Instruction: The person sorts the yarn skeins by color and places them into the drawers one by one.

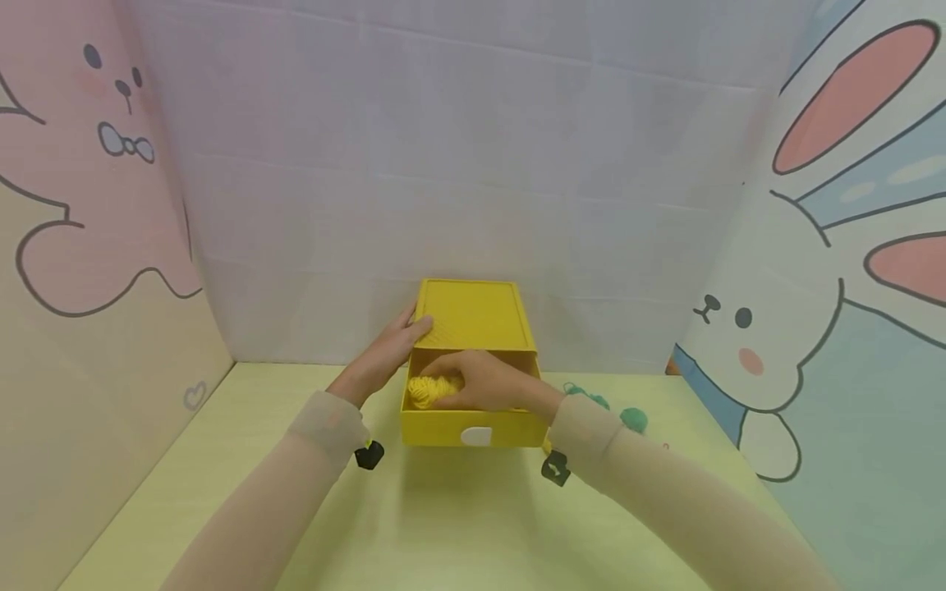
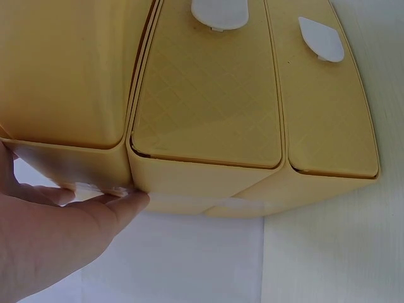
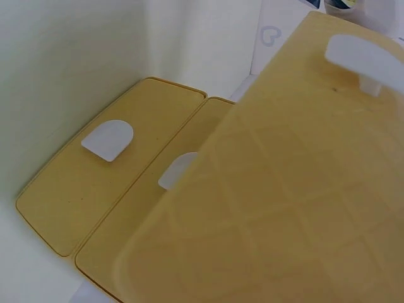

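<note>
A yellow drawer cabinet [image 1: 480, 308] stands against the back wall, its top drawer [image 1: 436, 428] pulled out toward me. My right hand [image 1: 488, 379] reaches into that drawer and grips a bundle of yellow yarn [image 1: 424, 392] at its left end. My left hand [image 1: 388, 349] rests against the cabinet's left side, thumb over the top edge. In the left wrist view the fingers [image 2: 120, 211] lie along the side wall beside the top drawer. Two lower drawers are closed, each with a white tab handle [image 3: 108, 140]. The right wrist view hides the right hand behind the drawer front.
On the table [image 1: 296, 525], right of the cabinet, lie a green yarn ball [image 1: 634, 419] and loose green yarn [image 1: 587, 396]. A bit of yellow shows by the drawer's right corner. Fabric walls with cartoon animals enclose the table at left and right.
</note>
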Tool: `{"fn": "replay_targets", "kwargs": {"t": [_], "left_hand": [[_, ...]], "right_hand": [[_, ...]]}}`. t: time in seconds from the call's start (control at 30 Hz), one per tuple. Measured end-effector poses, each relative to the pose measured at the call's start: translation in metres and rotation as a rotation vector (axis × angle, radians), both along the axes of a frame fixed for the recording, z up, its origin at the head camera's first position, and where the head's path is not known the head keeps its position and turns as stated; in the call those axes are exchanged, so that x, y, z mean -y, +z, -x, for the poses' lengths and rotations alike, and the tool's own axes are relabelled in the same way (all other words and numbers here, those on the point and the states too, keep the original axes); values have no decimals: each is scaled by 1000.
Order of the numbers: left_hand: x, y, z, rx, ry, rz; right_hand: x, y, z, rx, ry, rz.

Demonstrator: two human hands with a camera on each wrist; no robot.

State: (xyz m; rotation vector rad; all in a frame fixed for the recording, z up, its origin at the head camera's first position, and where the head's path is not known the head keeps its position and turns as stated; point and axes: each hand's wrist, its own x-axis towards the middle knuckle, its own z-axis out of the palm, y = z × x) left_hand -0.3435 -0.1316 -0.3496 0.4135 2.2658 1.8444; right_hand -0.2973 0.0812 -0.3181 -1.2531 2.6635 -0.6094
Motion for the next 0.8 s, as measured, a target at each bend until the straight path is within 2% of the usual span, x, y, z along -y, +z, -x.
{"fn": "replay_targets", "kwargs": {"t": [0.27, 0.53, 0.63, 0.8], "left_hand": [[1, 0, 0, 7, 9, 9], [0, 1, 1, 12, 10, 25], [1, 2, 0, 14, 15, 29], [3, 2, -1, 13, 14, 20]], "right_hand": [[-12, 9, -1, 58, -5, 8], [-47, 32, -13, 173, -43, 90], [-65, 38, -18, 181, -66, 121], [-99, 45, -23, 142, -118, 167]]}}
